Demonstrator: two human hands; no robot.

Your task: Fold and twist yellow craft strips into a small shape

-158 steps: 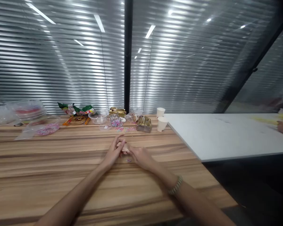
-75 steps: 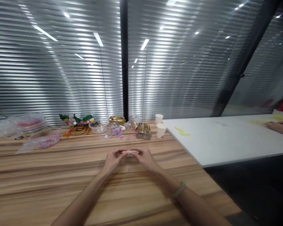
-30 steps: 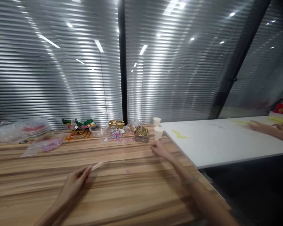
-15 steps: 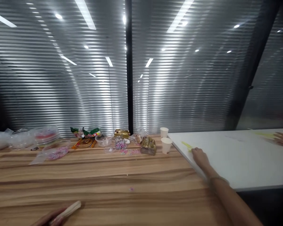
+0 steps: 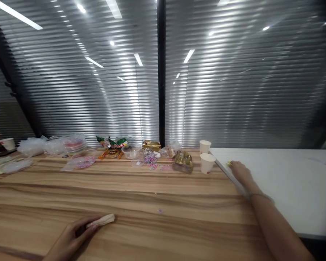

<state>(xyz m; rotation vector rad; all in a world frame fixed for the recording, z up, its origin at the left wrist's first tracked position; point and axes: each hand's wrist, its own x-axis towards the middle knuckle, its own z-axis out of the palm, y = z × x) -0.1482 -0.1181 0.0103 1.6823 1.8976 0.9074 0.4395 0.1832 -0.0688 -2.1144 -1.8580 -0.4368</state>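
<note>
My left hand (image 5: pixel 70 235) rests low on the wooden table (image 5: pixel 141 195) and grips a short pale stick-like piece (image 5: pixel 103 220) that points right. My right hand (image 5: pixel 240 171) reaches far right onto the white table (image 5: pixel 288 181), its fingers lying over a small yellow-green piece (image 5: pixel 228 164) near that table's left edge. Whether the right hand grips the piece is not clear. A tiny purple bit (image 5: pixel 159 210) lies on the wood between my arms.
Two white paper cups (image 5: pixel 206 155) stand by the white table's corner. Along the back sit a gold wrapped packet (image 5: pixel 182 161), clear tubs with pink bits (image 5: pixel 83 162), snack bags (image 5: pixel 112 142) and plastic bags (image 5: pixel 35 146). Blinds and a black post close the far side.
Both hands held the pale piece together at the table's middle. They parted: the left drew back low left with the piece, the right reached to the white table. The camera swung left.
</note>
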